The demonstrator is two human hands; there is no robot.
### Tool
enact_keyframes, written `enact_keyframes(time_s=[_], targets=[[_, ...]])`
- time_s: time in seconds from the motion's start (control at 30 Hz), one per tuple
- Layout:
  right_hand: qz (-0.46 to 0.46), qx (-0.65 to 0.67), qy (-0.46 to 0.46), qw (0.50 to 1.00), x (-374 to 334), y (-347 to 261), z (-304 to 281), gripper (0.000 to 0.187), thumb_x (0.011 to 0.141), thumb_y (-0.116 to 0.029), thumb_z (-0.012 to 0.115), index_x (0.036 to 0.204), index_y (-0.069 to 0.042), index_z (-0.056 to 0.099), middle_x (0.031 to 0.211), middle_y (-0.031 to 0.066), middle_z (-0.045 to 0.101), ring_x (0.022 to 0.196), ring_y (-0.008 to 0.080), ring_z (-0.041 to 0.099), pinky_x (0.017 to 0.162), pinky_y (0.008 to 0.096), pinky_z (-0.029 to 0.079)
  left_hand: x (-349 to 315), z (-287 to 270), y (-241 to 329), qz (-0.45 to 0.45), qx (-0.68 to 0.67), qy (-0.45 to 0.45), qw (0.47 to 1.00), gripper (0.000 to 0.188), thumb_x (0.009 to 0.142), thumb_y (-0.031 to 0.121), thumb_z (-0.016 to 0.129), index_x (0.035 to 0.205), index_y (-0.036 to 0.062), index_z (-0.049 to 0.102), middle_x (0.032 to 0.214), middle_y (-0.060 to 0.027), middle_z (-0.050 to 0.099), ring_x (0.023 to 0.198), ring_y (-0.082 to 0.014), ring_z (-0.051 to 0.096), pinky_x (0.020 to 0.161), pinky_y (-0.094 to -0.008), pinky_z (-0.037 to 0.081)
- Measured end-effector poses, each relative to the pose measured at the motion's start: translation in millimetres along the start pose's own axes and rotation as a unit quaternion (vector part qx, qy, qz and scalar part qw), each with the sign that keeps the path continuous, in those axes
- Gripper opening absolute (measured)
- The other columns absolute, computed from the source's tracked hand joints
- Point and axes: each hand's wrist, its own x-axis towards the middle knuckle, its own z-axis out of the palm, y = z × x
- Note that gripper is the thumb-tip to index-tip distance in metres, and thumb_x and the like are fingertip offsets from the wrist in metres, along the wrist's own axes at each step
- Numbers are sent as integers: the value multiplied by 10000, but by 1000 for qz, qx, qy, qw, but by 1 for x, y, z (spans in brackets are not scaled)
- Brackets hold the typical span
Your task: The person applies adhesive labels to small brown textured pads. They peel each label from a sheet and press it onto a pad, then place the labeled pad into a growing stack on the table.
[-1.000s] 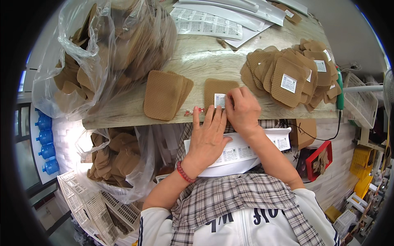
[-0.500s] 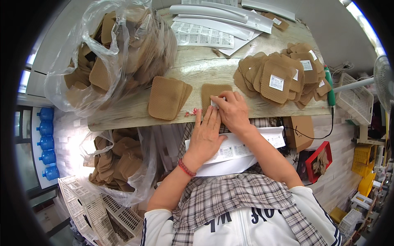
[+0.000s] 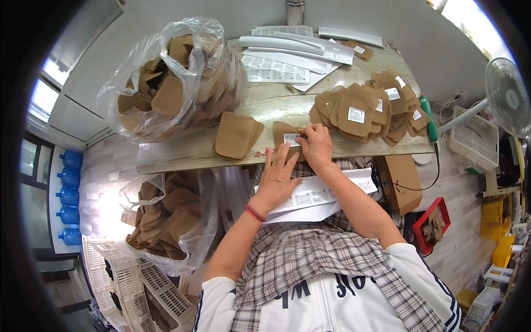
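A brown, rounded textile pad (image 3: 281,128) lies at the table's front edge with a white printed label (image 3: 291,139) on it. My left hand (image 3: 277,180) is open, its fingers stretched out and their tips at the label's lower edge. My right hand (image 3: 317,145) is curled closed over the pad's right side, with its fingertips at the label's right end; the pad's corner there is hidden. A white label sheet (image 3: 357,181) rests across my lap beneath my forearms. Left of the pad is a small stack of plain brown pads (image 3: 233,135).
At the right sits a pile of labelled pads (image 3: 351,128), beside a green corded tool (image 3: 428,117). A clear bag of pads (image 3: 166,94) stands at the left. Paper sheets (image 3: 276,69) lie at the back. Below are another bag (image 3: 166,216), crates (image 3: 149,288) and a red box (image 3: 430,227).
My right fingers have shifted from over the label to its right end, so the label now shows on the pad. The whole view has tilted slightly.
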Motion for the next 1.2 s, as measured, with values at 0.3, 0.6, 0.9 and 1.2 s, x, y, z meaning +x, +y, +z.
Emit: enact_keyframes(time_s=[0.3, 0.6, 0.9, 1.2], targets=[[50, 289, 54, 955, 24, -10, -73, 219, 874, -81, 730, 1086, -33, 710, 901, 121, 747, 768, 149, 690, 703, 294, 533, -49, -29, 3, -44, -13, 7, 999, 543, 882, 207, 713, 1372, 26, 564, 1559, -195, 394, 1510, -346, 268, 1244, -510, 156], [-99, -71, 131, 984, 8, 43, -170, 430, 850, -150, 764, 1261, -90, 651, 1212, 123, 651, 1157, 326, 598, 978, 422, 490, -83, -30, 19, -58, -26, 32, 997, 365, 905, 220, 696, 1220, 36, 676, 1424, -189, 531, 1439, -360, 375, 1214, -523, 213], [-36, -130, 12, 991, -112, 48, -157, 468, 795, -179, 808, 1225, -64, 660, 1161, 105, 654, 1093, 315, 615, 921, 406, 511, -92, -41, 13, -149, -174, 60, 972, 50, 859, 67, 678, 883, 25, 691, 834, -106, 651, 853, -295, 617, 802, -390, 488], [159, 68, -41, 984, -137, 54, -142, 224, 780, -130, 795, 894, -25, 634, 894, 64, 590, 780, 198, 601, 729, 339, 507, -101, -59, -14, -187, -139, 183, 955, 127, 890, 43, 670, 1010, 11, 697, 1064, -119, 643, 1029, -290, 621, 906, -353, 484]])
